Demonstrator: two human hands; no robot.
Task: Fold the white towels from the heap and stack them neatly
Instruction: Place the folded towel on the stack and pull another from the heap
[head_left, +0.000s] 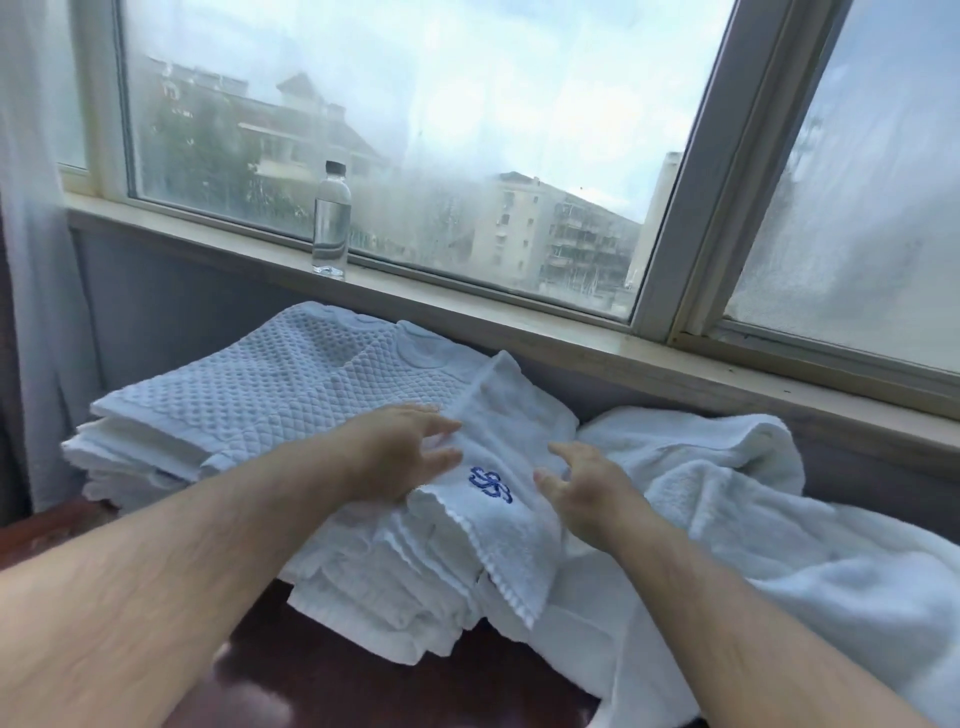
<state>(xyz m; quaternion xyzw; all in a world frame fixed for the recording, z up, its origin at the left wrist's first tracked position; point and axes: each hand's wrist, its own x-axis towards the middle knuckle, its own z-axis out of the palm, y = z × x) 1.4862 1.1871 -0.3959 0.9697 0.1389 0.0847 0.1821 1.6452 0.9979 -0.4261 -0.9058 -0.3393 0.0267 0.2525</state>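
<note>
A folded white towel (498, 467) with a blue embroidered emblem (490, 484) lies on top of a stack of folded towels (395, 582) at the middle of the dark wooden table (311, 680). Its long side runs away from the person and tilts a little to the right. The left hand (402, 457) lies at the towel's left edge, its fingers (441, 427) straight and spread, grasping nothing and touching the cloth. The right hand (584, 488) is at the towel's right edge with its fingers (563, 453) loose and slightly bent, also released. Whether they touch the towel I cannot tell. Just right of the stack sprawls the heap of unfolded towels (727, 499), rumpled against the wall and spilling toward the near table edge. Behind and left of the stack sits a second pile of waffle-weave towels (291, 379), folded flat. A clear water bottle (331, 223) with a dark cap stands upright on the windowsill (467, 306) below a misted window (415, 104), and a pale curtain (31, 260) hangs at the far left.
</note>
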